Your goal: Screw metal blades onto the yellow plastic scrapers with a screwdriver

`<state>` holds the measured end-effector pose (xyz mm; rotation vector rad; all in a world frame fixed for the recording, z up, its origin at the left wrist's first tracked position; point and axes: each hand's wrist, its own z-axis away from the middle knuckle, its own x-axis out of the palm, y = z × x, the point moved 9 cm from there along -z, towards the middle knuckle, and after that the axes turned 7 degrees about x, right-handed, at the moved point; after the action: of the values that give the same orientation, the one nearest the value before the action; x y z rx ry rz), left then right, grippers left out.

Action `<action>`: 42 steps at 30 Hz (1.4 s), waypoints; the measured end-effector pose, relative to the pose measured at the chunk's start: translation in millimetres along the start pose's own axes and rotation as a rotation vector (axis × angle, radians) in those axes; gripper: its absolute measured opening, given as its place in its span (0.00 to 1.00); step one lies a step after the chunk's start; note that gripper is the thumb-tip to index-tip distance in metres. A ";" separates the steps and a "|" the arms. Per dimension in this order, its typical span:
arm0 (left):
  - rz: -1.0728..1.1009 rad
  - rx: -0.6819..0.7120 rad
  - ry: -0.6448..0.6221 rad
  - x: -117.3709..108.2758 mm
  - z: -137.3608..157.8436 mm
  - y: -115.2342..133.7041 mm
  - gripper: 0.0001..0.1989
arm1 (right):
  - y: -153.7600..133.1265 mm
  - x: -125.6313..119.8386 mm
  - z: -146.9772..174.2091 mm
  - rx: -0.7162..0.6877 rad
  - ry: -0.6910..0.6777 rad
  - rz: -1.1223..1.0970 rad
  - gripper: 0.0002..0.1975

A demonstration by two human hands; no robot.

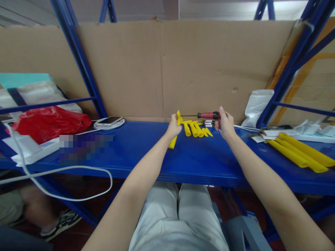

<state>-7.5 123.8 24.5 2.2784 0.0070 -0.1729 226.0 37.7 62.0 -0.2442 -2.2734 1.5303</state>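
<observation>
In the head view my left hand (pixel 173 127) is closed around a yellow plastic piece (pixel 172 142), whose tube-like lower end hangs below my fingers. My right hand (pixel 226 124) grips a screwdriver (pixel 208 115) by its red and black handle. The thin shaft lies level and points left, its tip at the upper part of the yellow piece; whether it sits in a screw there I cannot tell. Several yellow T-shaped pieces (pixel 194 129) rest on the blue shelf between my hands, with small pointed yellow pieces (pixel 207 131) beside them.
Long yellow tubes (pixel 298 153) lie on the right of the blue shelf (pixel 136 146). A phone (pixel 111 120) rests on a coiled white cable at the left, near a red plastic bag (pixel 52 122). Cardboard (pixel 162 69) walls the back, and blue posts (pixel 78 59) rise at both sides.
</observation>
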 end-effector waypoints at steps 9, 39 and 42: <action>0.028 0.006 0.023 -1.6 -1.6 0.4 0.31 | 1.7 2.1 1.4 0.037 0.000 0.014 0.20; 0.011 -0.010 0.053 -7.5 -2.7 -9.7 0.29 | 2.6 -25.5 -3.9 0.006 0.289 0.104 0.16; 0.007 -0.011 0.053 -7.9 -3.7 -12.3 0.30 | 0.5 -22.1 -7.6 -0.088 0.252 0.203 0.16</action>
<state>-15.7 135.1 18.6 2.2710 0.0275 -0.1082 249.1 36.6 59.2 -0.6713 -2.1693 1.4038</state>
